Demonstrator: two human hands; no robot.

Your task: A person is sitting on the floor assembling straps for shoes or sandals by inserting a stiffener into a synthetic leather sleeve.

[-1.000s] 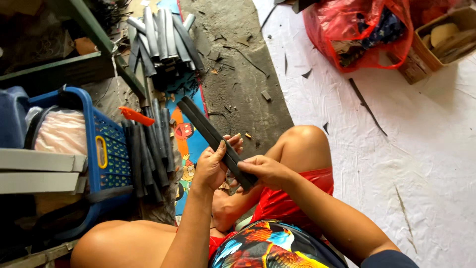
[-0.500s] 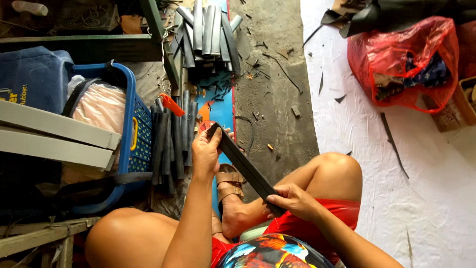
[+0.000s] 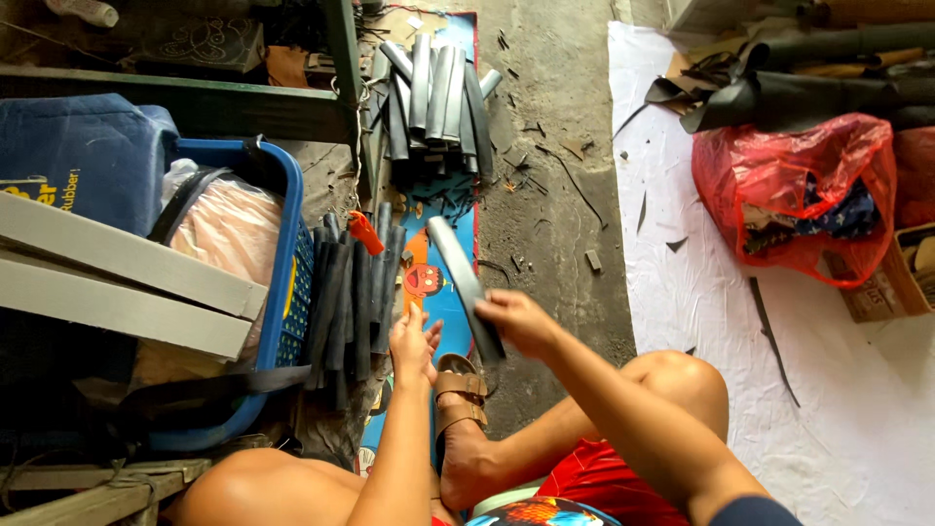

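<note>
Held tight in the right hand point(image 3: 521, 321) near its low end: a long dark rubber strip point(image 3: 466, 287), pointing up and away over the blue mat point(image 3: 450, 292). Left hand point(image 3: 414, 346) open, fingers spread, just beside the strip, holding nothing. Could slip out and drop on the sandal point(image 3: 458, 390), with only one hand gripping. Could bump the row of dark pieces point(image 3: 351, 307) close by. Looks flat, bendy, a bit shiny, grey-black.
</note>
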